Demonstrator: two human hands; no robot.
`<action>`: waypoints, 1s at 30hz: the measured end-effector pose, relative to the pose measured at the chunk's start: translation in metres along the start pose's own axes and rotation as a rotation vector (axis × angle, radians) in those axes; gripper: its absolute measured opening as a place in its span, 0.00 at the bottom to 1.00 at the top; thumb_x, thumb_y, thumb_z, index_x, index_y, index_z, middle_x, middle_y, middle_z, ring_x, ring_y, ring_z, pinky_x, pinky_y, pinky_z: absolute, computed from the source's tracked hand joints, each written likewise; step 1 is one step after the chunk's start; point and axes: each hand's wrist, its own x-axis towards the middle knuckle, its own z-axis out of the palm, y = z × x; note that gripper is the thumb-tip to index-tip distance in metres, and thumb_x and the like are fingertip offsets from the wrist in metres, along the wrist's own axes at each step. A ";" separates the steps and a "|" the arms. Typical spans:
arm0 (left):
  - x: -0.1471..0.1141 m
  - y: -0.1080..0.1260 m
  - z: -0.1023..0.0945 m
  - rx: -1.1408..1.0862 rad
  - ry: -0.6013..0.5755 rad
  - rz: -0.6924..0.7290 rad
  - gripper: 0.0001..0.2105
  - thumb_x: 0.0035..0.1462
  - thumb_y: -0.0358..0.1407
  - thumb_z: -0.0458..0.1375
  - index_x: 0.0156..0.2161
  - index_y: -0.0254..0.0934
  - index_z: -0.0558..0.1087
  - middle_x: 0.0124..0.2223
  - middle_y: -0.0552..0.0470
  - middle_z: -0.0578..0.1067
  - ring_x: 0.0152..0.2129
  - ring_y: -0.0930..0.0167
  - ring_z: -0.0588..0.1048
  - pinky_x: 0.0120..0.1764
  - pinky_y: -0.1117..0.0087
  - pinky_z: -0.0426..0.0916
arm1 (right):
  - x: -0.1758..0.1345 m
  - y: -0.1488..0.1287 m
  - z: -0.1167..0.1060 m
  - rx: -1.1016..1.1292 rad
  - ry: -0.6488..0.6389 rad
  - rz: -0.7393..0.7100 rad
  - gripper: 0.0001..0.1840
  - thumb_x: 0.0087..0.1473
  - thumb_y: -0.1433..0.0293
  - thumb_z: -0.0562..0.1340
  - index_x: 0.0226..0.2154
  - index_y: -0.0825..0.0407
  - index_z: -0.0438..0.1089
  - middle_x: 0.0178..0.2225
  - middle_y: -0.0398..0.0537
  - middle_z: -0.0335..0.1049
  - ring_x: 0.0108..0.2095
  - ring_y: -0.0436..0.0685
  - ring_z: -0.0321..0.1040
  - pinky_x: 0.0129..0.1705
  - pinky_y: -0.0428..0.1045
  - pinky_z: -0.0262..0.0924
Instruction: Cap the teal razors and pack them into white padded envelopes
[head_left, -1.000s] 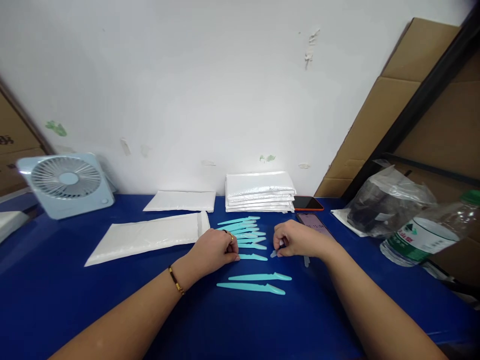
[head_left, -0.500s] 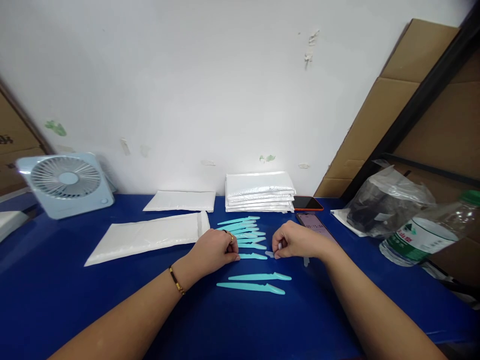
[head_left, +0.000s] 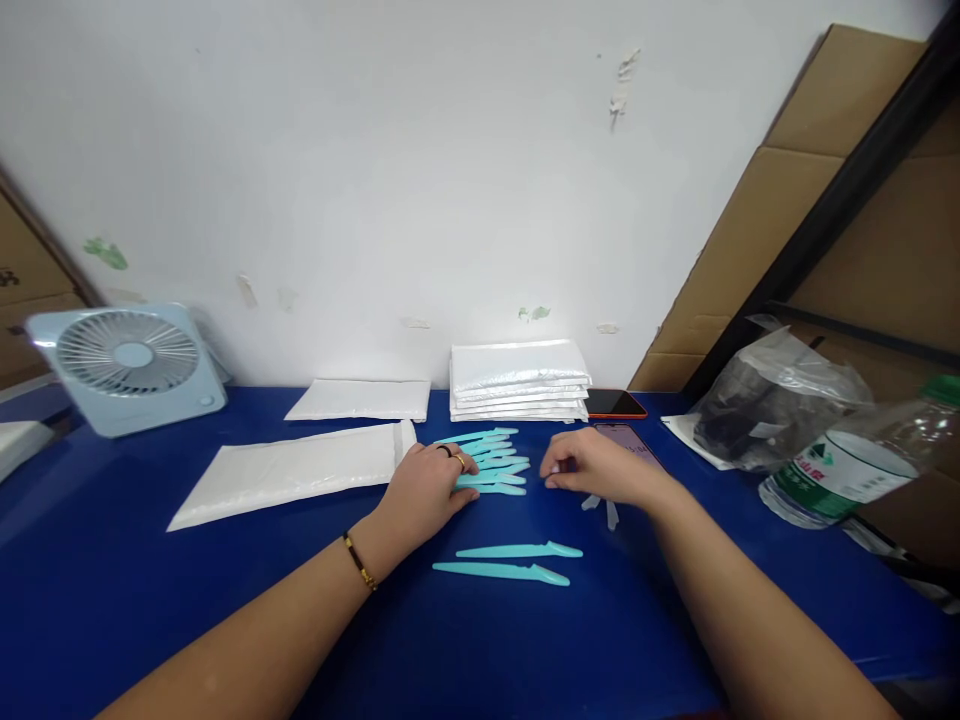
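Note:
Several turquoise eyebrow razors (head_left: 510,464) lie side by side in a loose bunch. My left hand (head_left: 429,488) rests over their handle ends, with its fingers and thumb closed around the nearest one; the grip is partly hidden. Two more eyebrow razors, an upper one (head_left: 517,551) and a lower one (head_left: 501,571), lie apart in front. My right hand (head_left: 589,464) hovers to the right of the bunch, fingers curled in, with nothing visible in them. Under it lie two small translucent blade caps, one (head_left: 591,502) beside the other (head_left: 612,516).
A white padded envelope (head_left: 292,470) lies left, another (head_left: 360,399) behind it. A stack of padded envelopes (head_left: 519,382) stands against the wall. Two phones, one dark (head_left: 615,403), one lit (head_left: 630,440), lie at right. A bottle (head_left: 847,465), plastic bag (head_left: 772,400) and fan (head_left: 131,365) flank the table.
The razor under my left hand has moved back against the bunch. My right hand has moved slightly back and right, and the cap by its fingertips now lies beside the other cap.

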 end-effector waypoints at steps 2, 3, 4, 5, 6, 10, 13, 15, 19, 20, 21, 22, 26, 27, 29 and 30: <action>-0.004 0.007 -0.003 -0.079 -0.019 0.023 0.11 0.52 0.42 0.57 0.38 0.41 0.73 0.38 0.54 0.75 0.34 0.69 0.71 0.36 0.70 0.60 | -0.010 0.015 -0.013 -0.063 -0.077 0.083 0.07 0.41 0.67 0.65 0.28 0.49 0.75 0.28 0.43 0.72 0.27 0.51 0.66 0.28 0.44 0.56; -0.006 0.011 -0.004 -0.126 -0.062 0.053 0.11 0.52 0.44 0.56 0.37 0.41 0.73 0.37 0.54 0.75 0.33 0.70 0.71 0.35 0.71 0.60 | -0.014 0.021 -0.017 -0.083 -0.121 0.123 0.09 0.38 0.66 0.67 0.28 0.48 0.75 0.27 0.42 0.72 0.26 0.51 0.66 0.28 0.44 0.55; -0.007 0.015 -0.004 -0.166 -0.112 0.090 0.11 0.51 0.45 0.57 0.36 0.41 0.73 0.35 0.55 0.75 0.32 0.71 0.71 0.34 0.72 0.60 | -0.016 0.026 -0.020 -0.096 -0.161 0.160 0.10 0.36 0.65 0.68 0.27 0.49 0.75 0.26 0.42 0.72 0.26 0.51 0.66 0.27 0.43 0.54; -0.008 0.017 -0.003 -0.193 -0.160 0.127 0.11 0.50 0.45 0.57 0.35 0.41 0.74 0.34 0.56 0.75 0.31 0.72 0.71 0.33 0.73 0.60 | -0.017 0.030 -0.020 -0.098 -0.190 0.190 0.11 0.34 0.65 0.68 0.27 0.49 0.75 0.25 0.42 0.72 0.26 0.51 0.66 0.26 0.43 0.54; -0.009 0.019 -0.002 -0.204 -0.199 0.152 0.11 0.49 0.45 0.58 0.34 0.42 0.74 0.33 0.56 0.75 0.31 0.72 0.71 0.32 0.74 0.60 | -0.017 0.031 -0.019 -0.085 -0.213 0.210 0.11 0.34 0.64 0.68 0.26 0.50 0.75 0.24 0.43 0.72 0.25 0.51 0.66 0.25 0.43 0.53; -0.008 0.017 0.005 -0.168 -0.234 0.083 0.06 0.50 0.40 0.58 0.29 0.41 0.74 0.28 0.57 0.74 0.25 0.74 0.70 0.28 0.75 0.58 | -0.011 0.025 -0.009 0.044 -0.286 0.225 0.12 0.36 0.62 0.66 0.25 0.52 0.75 0.21 0.43 0.71 0.23 0.51 0.66 0.23 0.43 0.54; -0.006 0.012 0.006 -0.165 -0.225 0.013 0.06 0.51 0.38 0.56 0.28 0.40 0.73 0.27 0.56 0.74 0.24 0.74 0.69 0.27 0.74 0.58 | -0.008 0.016 -0.005 0.119 -0.324 0.244 0.11 0.36 0.63 0.66 0.25 0.52 0.75 0.21 0.44 0.72 0.22 0.52 0.67 0.22 0.43 0.57; -0.005 0.010 0.004 -0.171 -0.226 -0.001 0.07 0.51 0.39 0.56 0.28 0.40 0.74 0.27 0.56 0.74 0.24 0.74 0.70 0.27 0.74 0.58 | -0.008 0.010 -0.004 0.180 -0.337 0.255 0.10 0.37 0.65 0.65 0.25 0.53 0.74 0.21 0.44 0.72 0.22 0.51 0.68 0.23 0.43 0.59; -0.005 0.009 0.003 -0.164 -0.216 -0.008 0.07 0.51 0.39 0.57 0.28 0.40 0.74 0.28 0.56 0.74 0.24 0.74 0.70 0.27 0.74 0.58 | -0.003 -0.002 0.005 0.337 -0.340 0.265 0.09 0.38 0.66 0.64 0.25 0.54 0.73 0.20 0.44 0.71 0.23 0.51 0.69 0.26 0.44 0.63; -0.004 0.008 0.004 -0.158 -0.214 -0.008 0.06 0.51 0.39 0.57 0.28 0.40 0.74 0.28 0.56 0.74 0.24 0.74 0.69 0.27 0.74 0.58 | -0.001 -0.005 0.008 0.372 -0.333 0.267 0.09 0.38 0.66 0.64 0.25 0.54 0.72 0.20 0.43 0.71 0.23 0.51 0.69 0.27 0.45 0.64; -0.004 0.007 0.004 -0.147 -0.211 -0.007 0.06 0.51 0.38 0.57 0.28 0.40 0.73 0.28 0.56 0.74 0.24 0.74 0.70 0.27 0.74 0.58 | 0.001 -0.008 0.012 0.404 -0.322 0.266 0.10 0.38 0.65 0.64 0.25 0.54 0.72 0.20 0.43 0.71 0.24 0.52 0.70 0.28 0.45 0.65; -0.003 0.005 0.005 -0.130 -0.207 -0.008 0.06 0.51 0.38 0.57 0.28 0.40 0.73 0.28 0.56 0.74 0.24 0.73 0.70 0.27 0.74 0.58 | 0.003 -0.010 0.014 0.430 -0.307 0.262 0.10 0.39 0.65 0.64 0.26 0.54 0.72 0.20 0.43 0.71 0.24 0.52 0.70 0.29 0.45 0.65; -0.001 -0.001 0.003 -0.026 -0.141 -0.023 0.05 0.52 0.36 0.56 0.31 0.39 0.74 0.32 0.54 0.75 0.29 0.71 0.71 0.31 0.72 0.59 | 0.002 -0.010 0.009 0.425 -0.210 0.236 0.12 0.42 0.66 0.61 0.32 0.54 0.71 0.25 0.45 0.73 0.28 0.52 0.70 0.31 0.45 0.64; -0.001 0.000 0.001 -0.016 -0.107 -0.027 0.05 0.52 0.35 0.56 0.33 0.39 0.74 0.34 0.53 0.75 0.31 0.70 0.71 0.33 0.72 0.60 | -0.002 -0.007 0.003 0.360 -0.185 0.227 0.12 0.42 0.67 0.61 0.33 0.53 0.72 0.27 0.45 0.73 0.28 0.52 0.70 0.31 0.44 0.63; -0.004 0.005 -0.004 -0.059 -0.076 -0.013 0.08 0.52 0.37 0.56 0.37 0.40 0.73 0.38 0.53 0.74 0.33 0.70 0.71 0.34 0.72 0.60 | -0.011 0.002 -0.011 0.170 -0.169 0.214 0.11 0.38 0.69 0.63 0.31 0.52 0.73 0.30 0.45 0.72 0.28 0.52 0.68 0.29 0.44 0.60; -0.006 0.009 -0.006 -0.108 -0.103 0.013 0.09 0.52 0.39 0.57 0.38 0.41 0.73 0.38 0.53 0.74 0.33 0.71 0.71 0.33 0.72 0.61 | -0.016 0.008 -0.017 0.087 -0.187 0.217 0.11 0.36 0.71 0.64 0.29 0.51 0.74 0.31 0.44 0.72 0.29 0.51 0.67 0.28 0.43 0.59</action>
